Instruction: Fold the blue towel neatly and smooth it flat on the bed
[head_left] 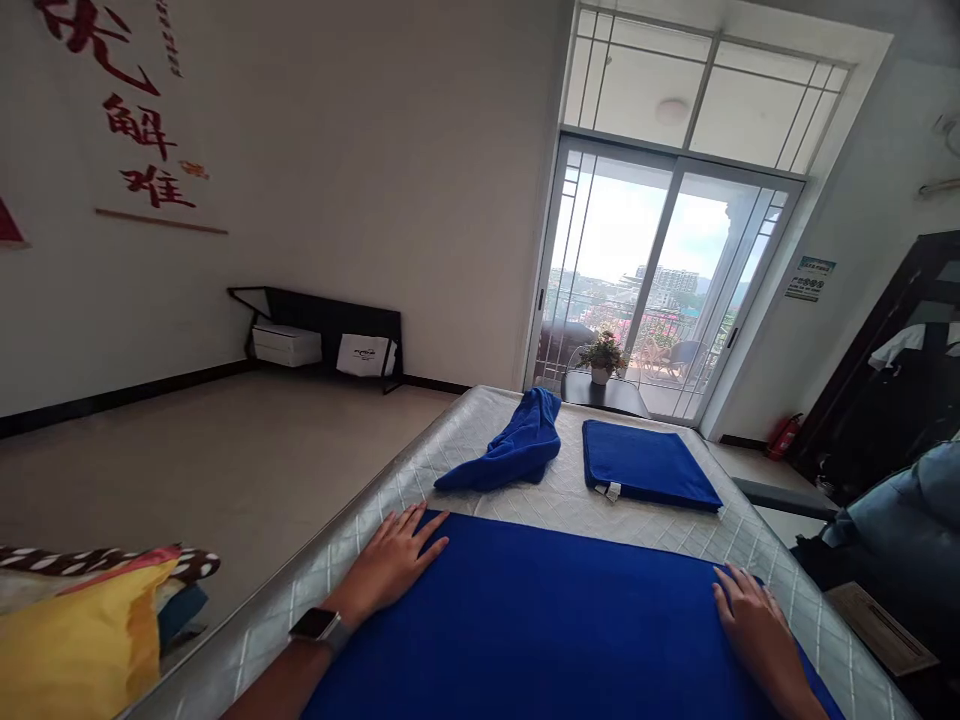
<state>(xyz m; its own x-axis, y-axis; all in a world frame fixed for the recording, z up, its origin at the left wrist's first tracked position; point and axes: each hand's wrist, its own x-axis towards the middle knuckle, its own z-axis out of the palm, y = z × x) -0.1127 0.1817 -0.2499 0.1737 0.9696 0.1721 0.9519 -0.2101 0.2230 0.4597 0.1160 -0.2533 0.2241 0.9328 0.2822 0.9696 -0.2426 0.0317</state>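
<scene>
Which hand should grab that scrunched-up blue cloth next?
Probably the left hand: it rests at the left edge of the flat blue cloth, near the crumpled blue cloth. The right hand lies farther, at the opposite edge.

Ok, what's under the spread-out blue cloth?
The quilted mattress shows along the far edge of the spread-out blue cloth, which lies on it. Whatever is beneath the cloth's middle is covered and can't be seen.

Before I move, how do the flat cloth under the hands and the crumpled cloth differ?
The flat cloth is spread smooth; the crumpled cloth lies bunched. The left hand and right hand touch the flat cloth; neither touches the crumpled cloth. The flat cloth is nearer the camera than the crumpled cloth. Both are blue, on the mattress.
</scene>
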